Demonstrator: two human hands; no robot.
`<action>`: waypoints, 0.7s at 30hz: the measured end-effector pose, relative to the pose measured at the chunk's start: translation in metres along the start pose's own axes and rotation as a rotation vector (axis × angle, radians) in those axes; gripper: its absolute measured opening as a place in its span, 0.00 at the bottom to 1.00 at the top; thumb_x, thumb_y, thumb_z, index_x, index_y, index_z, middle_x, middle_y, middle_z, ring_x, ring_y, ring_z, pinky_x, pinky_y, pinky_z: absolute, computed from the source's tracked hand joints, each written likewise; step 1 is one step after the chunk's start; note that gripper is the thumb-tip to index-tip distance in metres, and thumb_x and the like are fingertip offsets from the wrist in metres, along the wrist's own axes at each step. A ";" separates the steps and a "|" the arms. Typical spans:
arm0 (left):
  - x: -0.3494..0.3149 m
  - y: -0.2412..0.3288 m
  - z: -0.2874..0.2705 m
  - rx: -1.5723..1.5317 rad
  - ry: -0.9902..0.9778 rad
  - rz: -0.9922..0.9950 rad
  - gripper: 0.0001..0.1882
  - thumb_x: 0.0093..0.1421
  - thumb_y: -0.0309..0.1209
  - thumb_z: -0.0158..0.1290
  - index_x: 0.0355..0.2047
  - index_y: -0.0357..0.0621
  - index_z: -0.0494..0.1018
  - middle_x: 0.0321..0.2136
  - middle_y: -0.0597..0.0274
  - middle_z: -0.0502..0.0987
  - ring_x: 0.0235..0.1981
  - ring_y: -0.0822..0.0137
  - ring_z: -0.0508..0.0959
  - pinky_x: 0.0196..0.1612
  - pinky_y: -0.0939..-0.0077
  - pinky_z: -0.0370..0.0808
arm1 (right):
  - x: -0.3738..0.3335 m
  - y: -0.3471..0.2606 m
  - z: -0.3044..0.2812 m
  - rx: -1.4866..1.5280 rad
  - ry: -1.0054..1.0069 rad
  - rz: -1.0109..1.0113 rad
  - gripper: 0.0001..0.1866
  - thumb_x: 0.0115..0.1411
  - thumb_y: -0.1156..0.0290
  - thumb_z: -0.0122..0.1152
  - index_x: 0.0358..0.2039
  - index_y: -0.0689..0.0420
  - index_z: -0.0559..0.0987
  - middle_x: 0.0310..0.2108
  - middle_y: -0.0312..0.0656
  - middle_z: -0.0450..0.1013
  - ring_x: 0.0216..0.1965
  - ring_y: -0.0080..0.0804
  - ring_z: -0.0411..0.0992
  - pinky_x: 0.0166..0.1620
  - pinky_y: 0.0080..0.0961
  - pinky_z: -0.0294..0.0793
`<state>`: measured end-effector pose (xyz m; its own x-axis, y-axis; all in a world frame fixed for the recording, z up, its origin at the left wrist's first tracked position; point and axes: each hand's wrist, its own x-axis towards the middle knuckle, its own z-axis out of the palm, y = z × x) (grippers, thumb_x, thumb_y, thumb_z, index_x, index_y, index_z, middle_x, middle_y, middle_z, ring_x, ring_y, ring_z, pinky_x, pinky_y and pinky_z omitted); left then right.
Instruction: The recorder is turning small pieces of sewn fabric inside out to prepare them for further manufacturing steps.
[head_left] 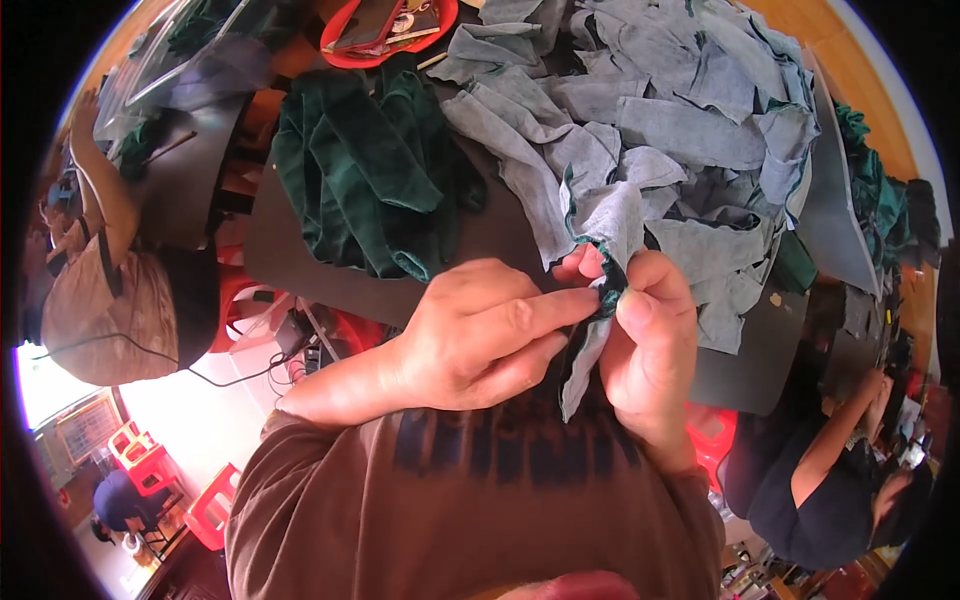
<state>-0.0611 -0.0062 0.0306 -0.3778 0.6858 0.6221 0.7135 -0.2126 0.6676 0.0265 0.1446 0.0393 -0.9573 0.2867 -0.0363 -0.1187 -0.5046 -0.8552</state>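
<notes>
Close in front of my chest, both hands meet at a piece of grey fabric (612, 215) with a dark green edge. My left hand (480, 335) is closed on its edge, the index fingertip pressing there. My right hand (650, 345) pinches the same edge between thumb and fingers. A narrow tail of the cloth hangs below the fingers. Beyond the hands lies a loose heap of grey fabric pieces (675, 130), some showing green edges. Folded dark green velvety cloth (365, 175) rests to the left of the heap. Whether a small tool is between my fingers is hidden.
The dark table (290, 245) carries the cloth. A red basket (330, 45) with small items stands at the far side. A grey panel (838, 190) borders the heap's right. Other people sit at left (110, 300) and right (810, 480). Red stools (150, 470) stand at lower left.
</notes>
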 end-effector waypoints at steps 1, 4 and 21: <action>-0.001 0.000 -0.003 -0.002 0.048 -0.006 0.15 0.46 0.20 0.53 0.37 0.31 0.72 0.20 0.58 0.70 0.19 0.63 0.69 0.23 0.72 0.65 | 0.000 0.000 0.001 0.001 0.004 -0.001 0.08 0.52 0.68 0.54 0.27 0.59 0.70 0.35 0.45 0.73 0.43 0.39 0.70 0.51 0.37 0.65; 0.006 0.010 -0.015 -0.088 0.116 -0.273 0.09 0.51 0.24 0.54 0.32 0.34 0.72 0.24 0.57 0.72 0.24 0.63 0.71 0.28 0.74 0.67 | 0.001 -0.002 0.005 0.003 0.007 0.100 0.07 0.52 0.69 0.54 0.27 0.59 0.70 0.39 0.45 0.72 0.44 0.36 0.69 0.52 0.35 0.64; 0.006 -0.010 -0.006 -0.211 0.146 -0.311 0.04 0.50 0.24 0.53 0.25 0.40 0.68 0.23 0.62 0.68 0.25 0.67 0.68 0.28 0.77 0.65 | 0.008 0.004 0.004 -0.051 -0.076 0.022 0.04 0.53 0.74 0.54 0.26 0.61 0.74 0.48 0.40 0.62 0.47 0.24 0.61 0.50 0.23 0.58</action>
<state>-0.0746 -0.0039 0.0301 -0.6471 0.6373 0.4185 0.4210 -0.1589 0.8930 0.0175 0.1414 0.0383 -0.9771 0.2121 -0.0180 -0.0853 -0.4675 -0.8799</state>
